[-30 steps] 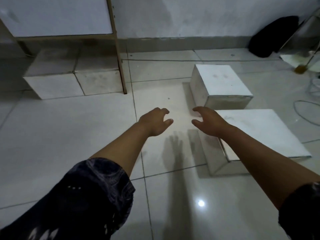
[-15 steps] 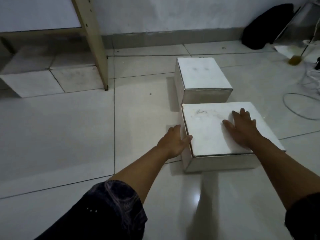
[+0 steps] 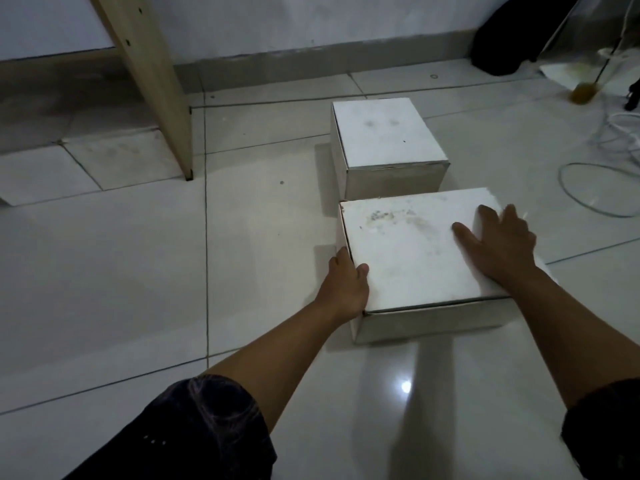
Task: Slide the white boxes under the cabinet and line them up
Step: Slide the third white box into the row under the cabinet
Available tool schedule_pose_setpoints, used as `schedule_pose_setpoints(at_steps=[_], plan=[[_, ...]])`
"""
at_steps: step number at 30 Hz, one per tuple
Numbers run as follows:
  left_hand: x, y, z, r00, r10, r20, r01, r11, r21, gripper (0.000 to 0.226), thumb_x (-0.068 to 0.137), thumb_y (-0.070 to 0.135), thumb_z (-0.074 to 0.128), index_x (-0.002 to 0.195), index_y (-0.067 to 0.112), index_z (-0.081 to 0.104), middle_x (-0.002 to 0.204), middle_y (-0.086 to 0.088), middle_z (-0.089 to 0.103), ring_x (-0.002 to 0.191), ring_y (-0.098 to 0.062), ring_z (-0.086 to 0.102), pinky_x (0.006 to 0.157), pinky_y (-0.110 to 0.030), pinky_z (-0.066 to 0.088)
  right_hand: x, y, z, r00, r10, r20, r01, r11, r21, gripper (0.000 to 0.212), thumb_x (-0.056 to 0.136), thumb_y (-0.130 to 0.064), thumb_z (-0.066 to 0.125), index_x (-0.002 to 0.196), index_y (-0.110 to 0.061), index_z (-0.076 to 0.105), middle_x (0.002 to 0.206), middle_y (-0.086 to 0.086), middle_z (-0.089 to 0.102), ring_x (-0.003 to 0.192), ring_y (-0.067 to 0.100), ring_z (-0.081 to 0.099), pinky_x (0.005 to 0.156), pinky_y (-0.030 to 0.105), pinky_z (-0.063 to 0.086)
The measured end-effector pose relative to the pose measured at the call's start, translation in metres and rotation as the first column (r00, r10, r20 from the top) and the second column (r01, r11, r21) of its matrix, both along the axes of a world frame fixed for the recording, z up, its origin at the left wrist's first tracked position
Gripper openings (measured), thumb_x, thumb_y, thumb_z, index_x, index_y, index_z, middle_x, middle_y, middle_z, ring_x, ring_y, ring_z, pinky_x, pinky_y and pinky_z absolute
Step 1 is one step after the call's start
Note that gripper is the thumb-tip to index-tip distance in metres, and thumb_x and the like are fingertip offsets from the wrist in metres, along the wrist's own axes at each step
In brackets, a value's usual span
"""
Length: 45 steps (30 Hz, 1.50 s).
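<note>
Here both hands (image 3: 420, 259) lie flat against the near white box (image 3: 412, 251).

Single head-worn wide-angle view, forward and down, close over the tiled floor (image 3: 104, 271) toward the wall (image 3: 311, 22).

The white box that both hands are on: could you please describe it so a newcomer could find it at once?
Start at the wooden cabinet leg on the tiled floor and look right, where two white boxes sit. It is the nearer box, wider than the far box, with smudges on its lid, and the only one touched by the left hand and right hand.
</note>
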<state>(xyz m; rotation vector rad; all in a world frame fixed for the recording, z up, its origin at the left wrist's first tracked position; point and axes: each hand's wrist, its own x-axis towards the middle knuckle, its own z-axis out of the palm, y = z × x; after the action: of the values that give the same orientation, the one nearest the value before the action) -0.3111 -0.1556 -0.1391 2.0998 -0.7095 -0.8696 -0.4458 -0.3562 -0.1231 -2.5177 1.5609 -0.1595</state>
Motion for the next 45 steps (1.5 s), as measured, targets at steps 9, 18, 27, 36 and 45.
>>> schedule_pose_setpoints(at_steps=[9, 18, 27, 36, 45], plan=[[0.000, 0.006, 0.010, 0.998, 0.042, -0.055, -0.041, 0.999, 0.017, 0.041, 0.098, 0.015, 0.033, 0.138, 0.006, 0.034, 0.141, -0.014, 0.043, 0.126, -0.029, 0.047, 0.096, -0.029, 0.036, 0.004, 0.017, 0.007, 0.988, -0.133, 0.075, 0.128, 0.989, 0.072, 0.081, 0.081, -0.062, 0.052, 0.138, -0.007, 0.037, 0.133, 0.029, 0.040, 0.124, 0.046, 0.038, 0.107, 0.048, 0.027], [0.046, 0.083, 0.021, 0.996, 0.058, 0.063, -0.062, 0.995, 0.075, 0.042, 0.098, 0.018, 0.032, 0.138, 0.004, 0.033, 0.143, -0.014, 0.040, 0.125, -0.031, 0.047, 0.104, -0.037, 0.039, 0.050, 0.094, 0.018, 0.985, -0.130, 0.114, 0.116, 0.986, 0.119, 0.082, 0.077, -0.063, 0.057, 0.135, -0.008, 0.041, 0.132, 0.027, 0.042, 0.125, 0.044, 0.036, 0.107, 0.046, 0.027], [0.133, 0.176, 0.050, 0.952, 0.160, 0.262, -0.187, 0.979, 0.083, 0.041, 0.100, 0.024, 0.032, 0.133, 0.001, 0.035, 0.137, -0.018, 0.044, 0.117, -0.033, 0.051, 0.093, -0.034, 0.041, 0.146, 0.182, 0.050, 0.982, -0.034, 0.185, 0.013, 0.994, 0.112, 0.078, 0.077, -0.063, 0.057, 0.130, -0.008, 0.046, 0.130, 0.025, 0.045, 0.124, 0.043, 0.037, 0.105, 0.045, 0.028], [0.256, 0.289, 0.082, 0.904, 0.199, 0.378, -0.245, 0.966, 0.078, 0.040, 0.100, 0.028, 0.034, 0.125, -0.002, 0.040, 0.130, -0.019, 0.048, 0.113, -0.033, 0.052, 0.081, -0.030, 0.035, 0.278, 0.284, 0.083, 0.963, 0.073, 0.260, -0.099, 0.991, 0.088, 0.073, 0.078, -0.061, 0.057, 0.125, -0.006, 0.049, 0.129, 0.025, 0.046, 0.124, 0.042, 0.037, 0.105, 0.044, 0.028], [0.392, 0.394, 0.101, 0.880, 0.215, 0.424, -0.266, 0.962, 0.064, 0.039, 0.099, 0.025, 0.035, 0.124, -0.003, 0.042, 0.130, -0.021, 0.049, 0.115, -0.036, 0.051, 0.088, -0.036, 0.039, 0.409, 0.393, 0.096, 0.957, 0.062, 0.284, -0.089, 0.993, 0.082, 0.077, 0.076, -0.064, 0.058, 0.129, -0.009, 0.046, 0.132, 0.023, 0.044, 0.125, 0.040, 0.036, 0.105, 0.045, 0.029]])
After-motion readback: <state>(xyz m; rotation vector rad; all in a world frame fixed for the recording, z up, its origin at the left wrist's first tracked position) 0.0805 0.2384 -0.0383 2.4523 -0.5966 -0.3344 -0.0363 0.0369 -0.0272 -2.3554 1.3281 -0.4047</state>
